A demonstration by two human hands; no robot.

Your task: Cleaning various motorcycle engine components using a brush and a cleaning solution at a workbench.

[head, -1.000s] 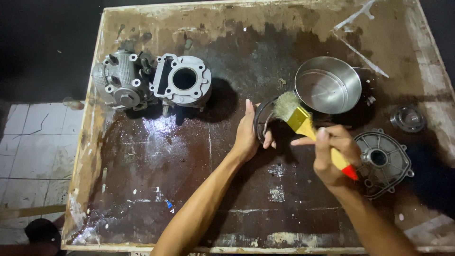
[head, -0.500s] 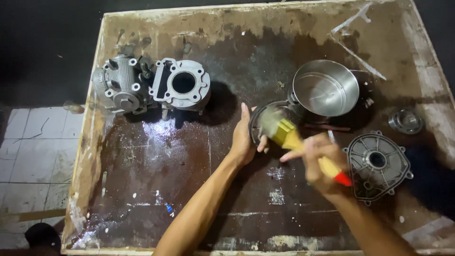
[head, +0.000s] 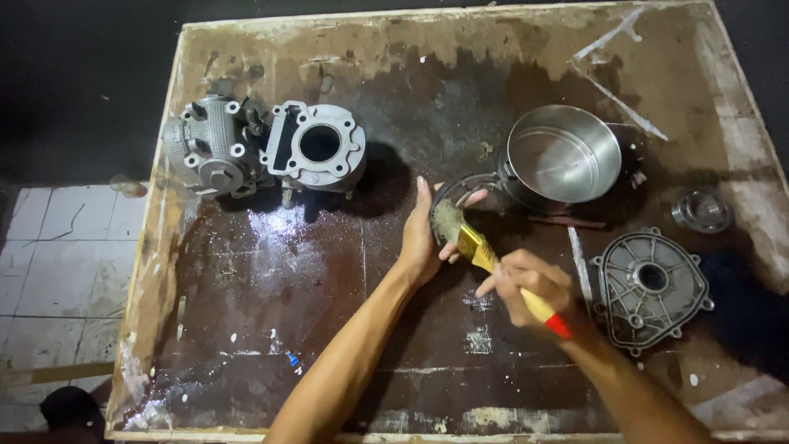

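Our right hand [head: 530,284], fingers clenched on the paintbrush [head: 481,251], has swung its bristles onto the dark round part [head: 460,193]. Our left hand [head: 423,234] still grips that part mid-tabletop [head: 271,329], beside the steel pot [head: 563,156].

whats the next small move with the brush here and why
Probably draw the paintbrush across the dark round part: its bristles already rest on the rim, the left hand steadies that part on the wet board, and the right hand grips the handle.
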